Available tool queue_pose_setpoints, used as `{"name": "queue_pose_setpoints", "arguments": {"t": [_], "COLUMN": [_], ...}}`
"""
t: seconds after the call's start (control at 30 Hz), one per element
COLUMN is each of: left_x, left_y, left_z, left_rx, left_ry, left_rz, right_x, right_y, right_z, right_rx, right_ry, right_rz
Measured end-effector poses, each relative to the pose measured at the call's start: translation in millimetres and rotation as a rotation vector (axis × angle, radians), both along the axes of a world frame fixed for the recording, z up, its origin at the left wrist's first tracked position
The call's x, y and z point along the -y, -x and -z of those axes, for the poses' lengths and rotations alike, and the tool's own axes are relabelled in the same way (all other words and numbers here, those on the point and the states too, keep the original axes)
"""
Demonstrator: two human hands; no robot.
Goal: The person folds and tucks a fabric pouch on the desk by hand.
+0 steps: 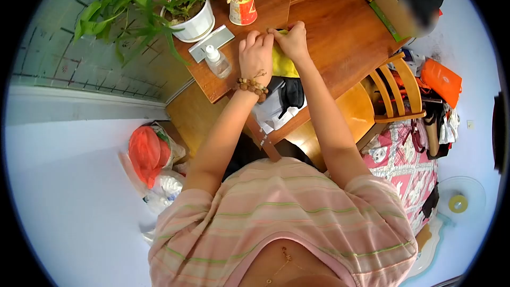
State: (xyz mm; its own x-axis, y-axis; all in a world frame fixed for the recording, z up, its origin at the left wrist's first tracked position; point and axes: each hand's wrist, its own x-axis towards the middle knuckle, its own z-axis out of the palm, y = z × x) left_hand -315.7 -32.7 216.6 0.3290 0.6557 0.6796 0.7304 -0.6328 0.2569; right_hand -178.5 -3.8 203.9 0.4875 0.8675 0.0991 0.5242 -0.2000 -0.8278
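Observation:
A yellow, soft-looking piece (287, 67) lies near the table's front edge, its far part covered by my hands. My left hand (256, 56), with a beaded bracelet at the wrist, rests at its left side with the fingers curled over its far end. At the far right end, my right hand (292, 42) pinches the yellow piece between thumb and fingers. Just nearer to me are a black strap-like item (292, 93) and a grey and white plastic bag or sheet (270, 110), which reaches over the edge.
Left of my hands stand a clear dropper-type bottle (218, 62), a grey-white flat box (211, 43), a red and yellow can (243, 8) and a white plant pot (194, 24). A wooden chair (393, 90) is at the right. A cardboard box (396, 13) sits on the table's far right.

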Motion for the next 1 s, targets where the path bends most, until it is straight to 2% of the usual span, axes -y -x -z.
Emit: {"name": "queue_pose_setpoints", "arguments": {"t": [0.23, 0.33, 0.47, 0.53, 0.67, 0.77, 0.8, 0.83, 0.9, 1.0], "left_x": [-9.5, -2.6, -12.8, -18.9, 1.1, 10.8, 9.4, 8.2, -9.6, -25.3], "left_y": [0.0, 1.0, -11.0, -13.9, -7.8, -4.9, -5.3, -6.2, -11.1, -12.9], "left_z": [-9.8, -7.8, -1.6, -3.6, -4.7, -2.0, -4.6, -6.3, -3.5, -12.6], "left_rx": [-0.248, -0.326, -0.360, -0.351, -0.389, -0.365, -0.377, -0.388, -0.353, -0.383], "left_ry": [0.072, -0.044, -0.107, -0.074, -0.053, -0.092, -0.056, -0.021, -0.086, 0.010], "left_rz": [0.058, 0.066, -0.014, -0.021, -0.028, -0.042, -0.033, -0.023, -0.057, -0.056], "right_x": [-9.9, 3.6, -23.9, -34.0, -6.6, 9.9, 10.5, 4.0, -18.1, -33.5], "right_y": [-11.1, -12.3, -14.1, -9.4, -7.7, 1.0, 3.9, 5.0, 3.9, 0.6], "right_z": [21.4, 29.4, 29.2, 18.7, 27.7, 26.0, 7.6, 11.0, 18.4, 14.2], "right_rx": [-0.145, -0.265, -0.171, -0.041, -0.181, -0.250, -0.172, -0.173, -0.001, -0.052], "right_ry": [0.041, 0.064, -0.001, 0.046, 0.013, -0.022, 0.046, 0.045, 0.066, 0.118], "right_rz": [-0.005, 0.025, -0.007, 0.089, -0.034, 0.002, 0.009, 0.009, 0.044, 0.046]}}
